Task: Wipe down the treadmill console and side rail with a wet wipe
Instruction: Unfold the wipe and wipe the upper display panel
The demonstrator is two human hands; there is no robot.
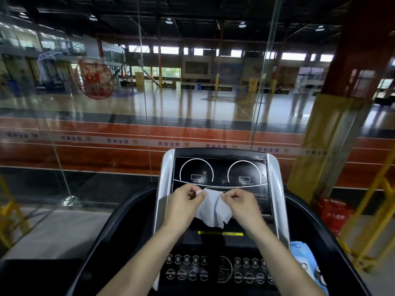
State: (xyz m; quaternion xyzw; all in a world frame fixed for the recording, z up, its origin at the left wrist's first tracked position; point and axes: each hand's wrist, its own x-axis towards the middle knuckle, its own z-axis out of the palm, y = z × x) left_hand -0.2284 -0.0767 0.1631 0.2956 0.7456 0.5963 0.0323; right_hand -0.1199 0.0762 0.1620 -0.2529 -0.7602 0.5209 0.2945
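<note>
1. Head view: the left hand [183, 200] and right hand [241, 202] each pinch a top corner of a white, crumpled wet wipe [213, 208].
2. It hangs spread between them, in front of the black treadmill console [220, 171].
3. A blue wipe packet [303, 257] sits at the console's right.

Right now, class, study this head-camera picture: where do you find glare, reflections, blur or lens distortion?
Head view: the glass wall carries faint reflections and mirrored lettering; the console screen shows soft glare patches; straight edges bow outward near the frame borders, a wide-angle effect; the far hall is dim and slightly soft, while both hands, left hand and right hand, and the wet wipe stay sharp.
</note>
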